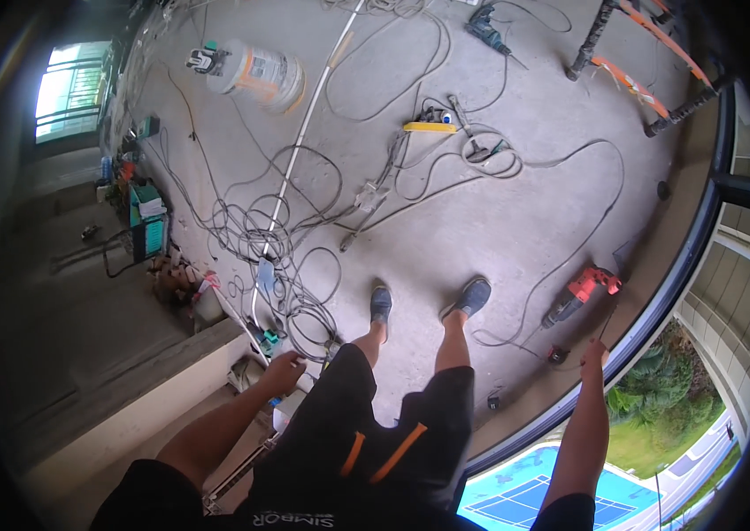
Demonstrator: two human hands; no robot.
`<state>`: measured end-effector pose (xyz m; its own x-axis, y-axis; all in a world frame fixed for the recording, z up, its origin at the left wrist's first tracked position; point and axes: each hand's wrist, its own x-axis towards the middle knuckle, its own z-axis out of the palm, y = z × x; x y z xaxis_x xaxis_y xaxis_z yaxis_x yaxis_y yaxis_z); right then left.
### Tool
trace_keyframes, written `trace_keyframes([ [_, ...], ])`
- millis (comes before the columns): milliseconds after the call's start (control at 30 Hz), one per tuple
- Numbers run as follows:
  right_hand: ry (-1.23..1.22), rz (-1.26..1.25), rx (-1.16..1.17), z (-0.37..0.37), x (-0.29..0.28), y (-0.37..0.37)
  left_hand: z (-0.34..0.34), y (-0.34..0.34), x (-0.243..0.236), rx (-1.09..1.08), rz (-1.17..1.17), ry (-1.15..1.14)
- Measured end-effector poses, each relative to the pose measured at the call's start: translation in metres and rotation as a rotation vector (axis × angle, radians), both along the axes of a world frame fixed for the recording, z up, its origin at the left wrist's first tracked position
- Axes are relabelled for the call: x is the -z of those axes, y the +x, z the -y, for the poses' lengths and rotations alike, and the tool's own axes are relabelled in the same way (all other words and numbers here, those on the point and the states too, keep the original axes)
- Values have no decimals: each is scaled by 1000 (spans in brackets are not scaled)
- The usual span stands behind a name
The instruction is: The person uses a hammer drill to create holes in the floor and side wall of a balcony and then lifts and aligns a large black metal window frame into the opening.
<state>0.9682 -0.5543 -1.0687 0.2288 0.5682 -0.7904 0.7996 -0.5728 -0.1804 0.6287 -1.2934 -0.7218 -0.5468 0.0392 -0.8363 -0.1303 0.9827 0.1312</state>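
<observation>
My left hand (284, 373) hangs loosely with fingers apart, near coiled grey cables (304, 332) and a green tool (270, 342). My right hand (595, 354) is curled beside the window frame (639, 329); what it holds, if anything, is too small to make out. A red power tool (589, 284) lies on the floor above that hand, with a small dark object (557, 354) below it. My two shoes stand on the grey concrete floor (410, 248), amid loops of cable.
A white bucket (258, 80), a teal drill (487, 26), a yellow tool (430, 126) and a white pipe (308, 115) lie across the floor. An orange-wrapped metal frame (631, 93) stands upper right. Tools crowd the left wall around a teal case (146, 226). Outside the right-hand window is a blue court.
</observation>
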Motion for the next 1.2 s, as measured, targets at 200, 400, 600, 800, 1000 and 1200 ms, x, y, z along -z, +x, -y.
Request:
trace_keyframes([
  [200,76,-1,-28,46,34,22,42,-97,292,118,-124,-51],
  [400,405,-19,-22,80,71,-4,77,-176,522,44,-134,-381],
  [600,462,133,-68,99,91,-5,88,-214,645,38,-250,-389],
  [800,613,188,-633,98,111,3,110,-205,626,118,-323,-128],
  [1000,200,-80,57,116,-4,-24,31,-120,452,-43,-315,82],
  [1200,51,-351,513,90,-141,-38,-77,-132,219,-94,-136,274],
])
